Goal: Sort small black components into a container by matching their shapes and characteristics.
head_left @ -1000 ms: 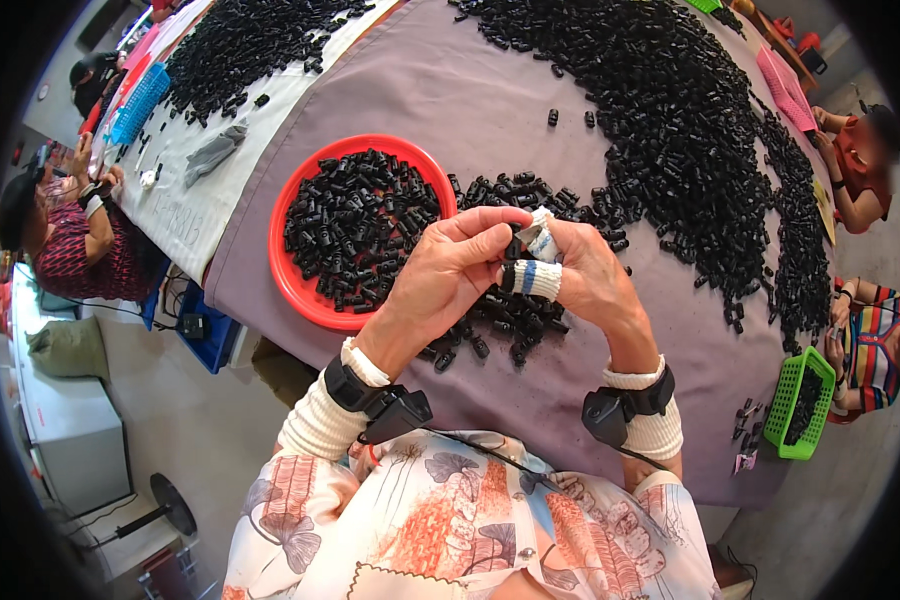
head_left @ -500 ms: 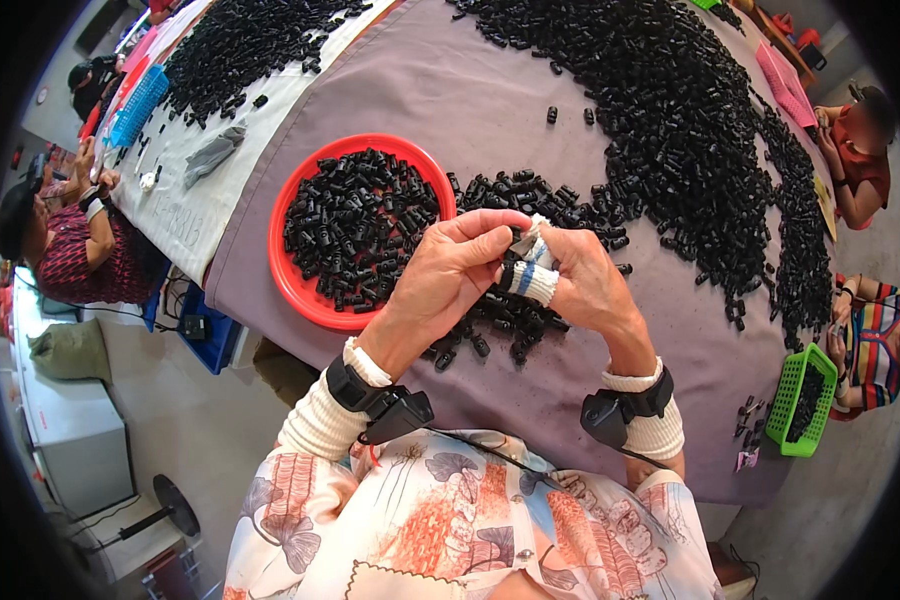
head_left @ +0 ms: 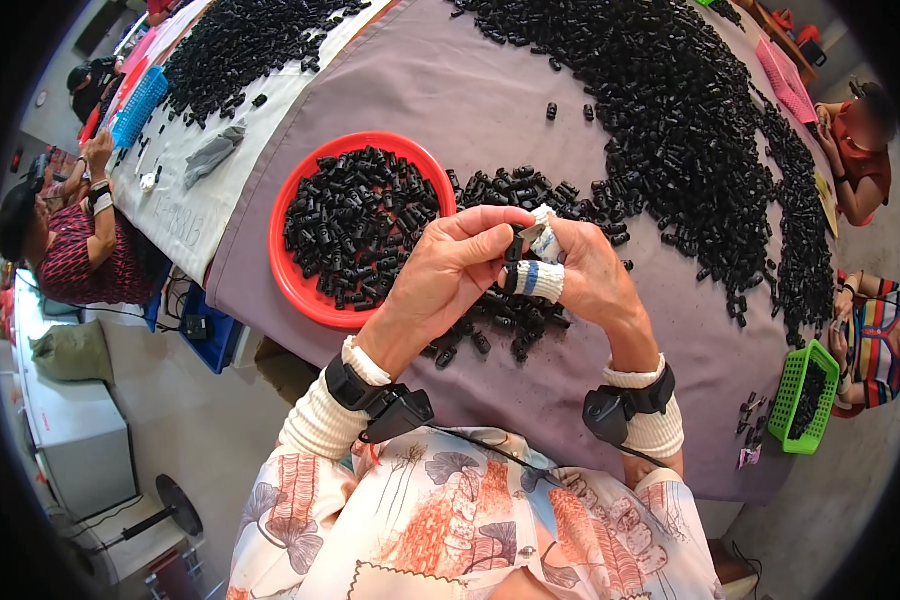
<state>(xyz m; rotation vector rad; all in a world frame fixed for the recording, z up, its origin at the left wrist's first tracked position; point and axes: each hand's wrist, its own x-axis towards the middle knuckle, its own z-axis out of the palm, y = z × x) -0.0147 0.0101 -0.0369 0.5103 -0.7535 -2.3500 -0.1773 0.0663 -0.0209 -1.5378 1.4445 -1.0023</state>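
Worktop: purple cloth, black parts heaped
Hands: left hand, right hand pinch one small black part
Risk: part may slip into loose pile

Small clear packet with pinkish label lying at lower right beside green basket, faint dark lettering showing on white cloth at upper left

Black plastic parts cover a mauve cloth; a red bowl sits at nine o'clock, a green basket at four, white-and-blue tape on fingers.
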